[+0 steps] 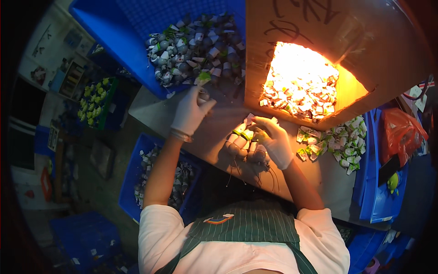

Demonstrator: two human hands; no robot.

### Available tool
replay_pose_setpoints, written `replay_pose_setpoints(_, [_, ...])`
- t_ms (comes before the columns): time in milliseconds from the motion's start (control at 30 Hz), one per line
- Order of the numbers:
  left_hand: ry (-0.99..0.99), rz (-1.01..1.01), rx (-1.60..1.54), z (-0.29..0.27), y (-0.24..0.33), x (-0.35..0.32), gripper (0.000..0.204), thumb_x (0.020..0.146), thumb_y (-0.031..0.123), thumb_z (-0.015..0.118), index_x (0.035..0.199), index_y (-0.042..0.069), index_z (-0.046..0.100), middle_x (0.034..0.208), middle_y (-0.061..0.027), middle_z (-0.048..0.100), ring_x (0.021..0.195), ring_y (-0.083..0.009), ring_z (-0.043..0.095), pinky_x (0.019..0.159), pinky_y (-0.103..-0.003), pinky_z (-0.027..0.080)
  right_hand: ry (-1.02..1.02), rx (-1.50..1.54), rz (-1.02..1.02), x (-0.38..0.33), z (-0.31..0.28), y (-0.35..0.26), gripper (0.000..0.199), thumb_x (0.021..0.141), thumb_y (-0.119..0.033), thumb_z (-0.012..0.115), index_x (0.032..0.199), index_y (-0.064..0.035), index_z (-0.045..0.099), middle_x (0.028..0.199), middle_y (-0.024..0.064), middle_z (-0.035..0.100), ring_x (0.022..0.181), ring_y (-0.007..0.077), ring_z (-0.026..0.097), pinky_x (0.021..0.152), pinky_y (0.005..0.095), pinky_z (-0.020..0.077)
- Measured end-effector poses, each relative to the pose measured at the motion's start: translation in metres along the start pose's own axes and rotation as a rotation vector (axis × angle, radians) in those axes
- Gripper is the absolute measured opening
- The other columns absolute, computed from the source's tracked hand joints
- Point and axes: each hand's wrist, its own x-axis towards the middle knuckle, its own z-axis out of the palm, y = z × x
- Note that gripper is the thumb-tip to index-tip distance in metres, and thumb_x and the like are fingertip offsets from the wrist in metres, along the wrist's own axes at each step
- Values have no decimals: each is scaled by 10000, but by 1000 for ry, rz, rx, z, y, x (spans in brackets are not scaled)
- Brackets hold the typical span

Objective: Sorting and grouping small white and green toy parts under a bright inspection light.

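Observation:
My left hand (189, 112), in a white glove, is raised over the left side of the table. Its fingers are closed round a small rounded grey piece (203, 95), with a bright green and white part just above it. My right hand (276, 142), also gloved, is bent over a row of small grey figures (244, 142) with green and white tops. Dark thin cords trail from that row toward the table's front edge. The right fingertips curl in at the row's upper right end. What lies between them is mostly hidden.
A blue crate (112, 50) of grey and white figures stands far left. A cardboard box (292, 23) has a brightly lit opening full of small pieces. Green-and-white pieces (342, 146) lie right of it, near blue trays and a red bag (401, 132). Another blue bin (130, 192) stands lower left.

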Motion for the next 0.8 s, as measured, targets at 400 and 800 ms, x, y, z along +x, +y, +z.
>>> replay_pose_setpoints(400, [-158, -65, -447, 45, 18, -33, 295, 845, 83, 713, 1127, 42, 635, 870, -8, 615, 810, -117, 603, 733, -254, 506, -41, 266, 194, 16, -2, 16, 481, 950, -323, 597, 1297, -2, 513, 1125, 94, 637, 898, 134, 616, 746, 269, 521])
replay_pose_setpoints(800, [-686, -243, -731, 32, 54, -81, 431, 880, 162, 704, 1268, 34, 568, 808, 49, 572, 708, -18, 517, 649, -188, 463, -157, 434, 273, 18, -5, -11, 314, 915, -180, 652, 1153, 17, 598, 989, 80, 667, 868, 140, 638, 780, 276, 526])
